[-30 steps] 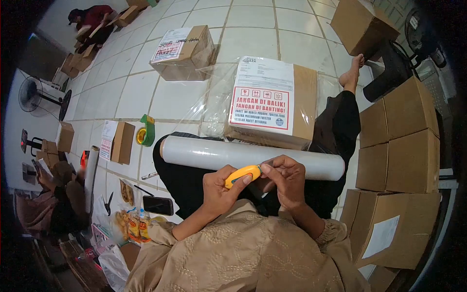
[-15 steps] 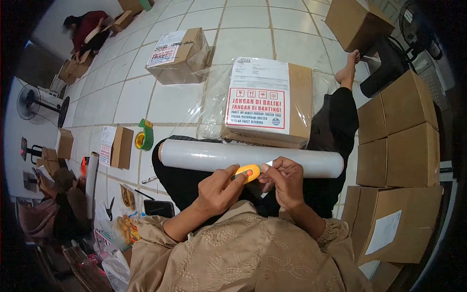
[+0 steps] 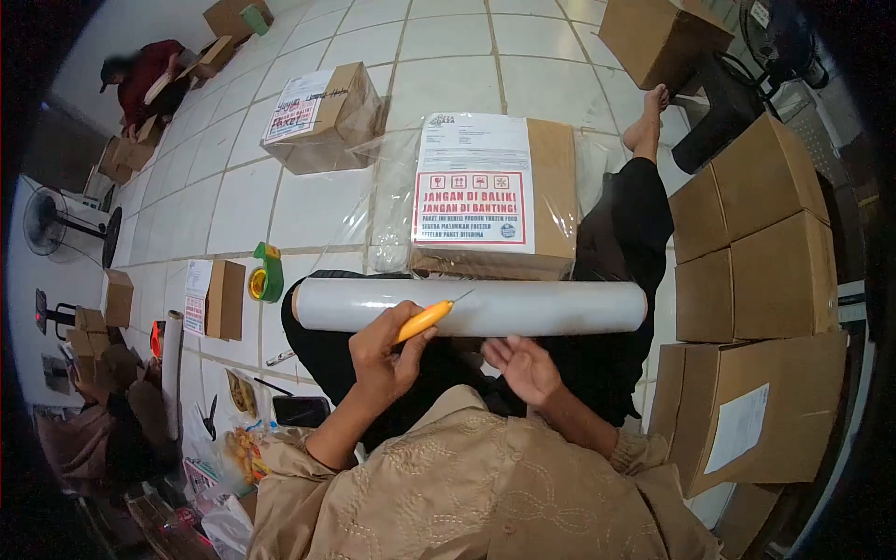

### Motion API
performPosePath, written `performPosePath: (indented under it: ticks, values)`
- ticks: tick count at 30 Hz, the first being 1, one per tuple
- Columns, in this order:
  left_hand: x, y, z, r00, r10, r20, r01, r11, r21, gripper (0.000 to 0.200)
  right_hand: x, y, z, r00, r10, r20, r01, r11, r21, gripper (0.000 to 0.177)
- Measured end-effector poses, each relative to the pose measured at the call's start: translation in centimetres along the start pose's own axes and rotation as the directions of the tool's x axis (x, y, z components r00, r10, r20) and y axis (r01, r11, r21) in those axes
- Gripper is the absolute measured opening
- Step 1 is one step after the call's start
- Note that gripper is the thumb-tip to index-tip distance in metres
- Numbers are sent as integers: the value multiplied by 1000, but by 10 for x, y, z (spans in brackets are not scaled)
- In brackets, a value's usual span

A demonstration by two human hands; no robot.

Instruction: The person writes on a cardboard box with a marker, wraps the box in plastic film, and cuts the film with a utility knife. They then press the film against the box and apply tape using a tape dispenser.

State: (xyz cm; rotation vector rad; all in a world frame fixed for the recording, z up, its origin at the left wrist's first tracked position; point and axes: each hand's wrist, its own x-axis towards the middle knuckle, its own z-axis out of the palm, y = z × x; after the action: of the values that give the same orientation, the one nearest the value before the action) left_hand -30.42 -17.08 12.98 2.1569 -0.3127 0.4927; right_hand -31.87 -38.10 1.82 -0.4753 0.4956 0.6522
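My left hand [image 3: 383, 353] grips a yellow utility knife [image 3: 425, 319] with its blade out, the tip against a roll of clear stretch film [image 3: 523, 308] lying across my lap. My right hand [image 3: 523, 366] is open, palm up, just below the roll and holding nothing. Beyond the roll stands a cardboard box [image 3: 495, 196] with a red and white label, partly wrapped in clear film that trails onto the floor.
Stacked cardboard boxes [image 3: 756, 252] rise at my right. Another labelled box [image 3: 317, 117] sits further out on the tiled floor. A green tape dispenser [image 3: 265, 273] and a small box [image 3: 224, 299] lie at left. Other people sit at far left [image 3: 103, 420] and top left [image 3: 140, 75].
My right hand has let go of the knife and dropped open below the roll. My left hand has lifted the knife, blade now extended, up to the film roll.
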Motion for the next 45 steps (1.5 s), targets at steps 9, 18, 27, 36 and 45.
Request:
performPosePath:
  ticks: [9, 18, 27, 36, 45]
  values:
    - [8, 1, 4, 991, -134, 24, 136, 974, -179, 22, 23, -2, 6, 938, -255, 236, 208, 957, 204, 35]
    - [44, 26, -7, 934, 154, 323, -190, 978, 84, 30, -33, 4, 33, 995, -59, 78, 52, 995, 88, 58]
    - [49, 32, 36, 754, 198, 626, -456, 844, 282, 37, -40, 11, 33, 997, -41, -66, 47, 995, 92, 50]
    - [49, 5, -28, 803, -39, 595, -300, 836, 460, 39, -35, 10, 22, 999, -46, -18, 47, 993, 109, 43]
    - [41, -35, -120, 851, -196, 487, -187, 755, 629, 33, -38, 7, 20, 1000, -28, 1, 28, 996, 87, 40]
